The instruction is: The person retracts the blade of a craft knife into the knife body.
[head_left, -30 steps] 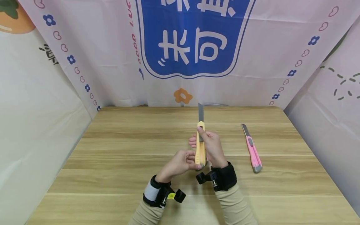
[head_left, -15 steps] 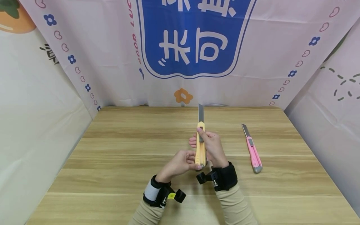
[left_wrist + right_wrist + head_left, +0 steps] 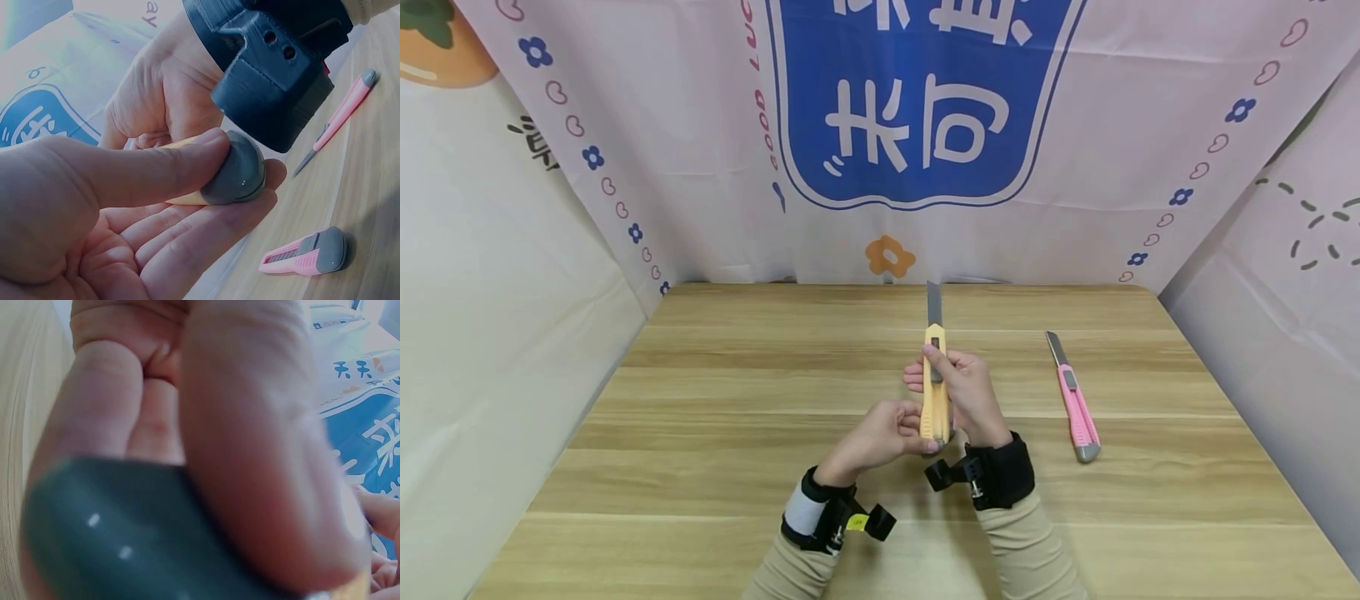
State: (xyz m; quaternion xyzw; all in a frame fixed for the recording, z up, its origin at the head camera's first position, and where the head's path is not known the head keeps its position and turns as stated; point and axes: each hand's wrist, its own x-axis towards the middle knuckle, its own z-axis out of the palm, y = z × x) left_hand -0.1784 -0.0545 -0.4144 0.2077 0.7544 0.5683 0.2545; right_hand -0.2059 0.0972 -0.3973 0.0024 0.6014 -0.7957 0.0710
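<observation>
In the head view a yellow utility knife (image 3: 936, 408) stands with its grey blade (image 3: 934, 304) pointing away from me. My right hand (image 3: 972, 392) holds its middle, thumb on the slider and fingers behind the handle. At the lower end my left hand (image 3: 880, 437) pinches the knife; the left wrist view shows its thumb on the grey end cap (image 3: 240, 169) and fingers underneath. Up close and blurred, the right wrist view shows the same cap (image 3: 119, 525) under the left thumb (image 3: 262, 456).
A pink utility knife (image 3: 1077, 408) lies to the right on the wooden table (image 3: 700, 400), blade out. Another pink utility knife (image 3: 303, 253) lies under the hands, mostly hidden in the head view. A printed cloth (image 3: 700, 167) hangs behind the table.
My right thumb has drawn back slightly along the yellow utility knife with the slider, and a little less blade sticks out. My left hand has stayed in place.
</observation>
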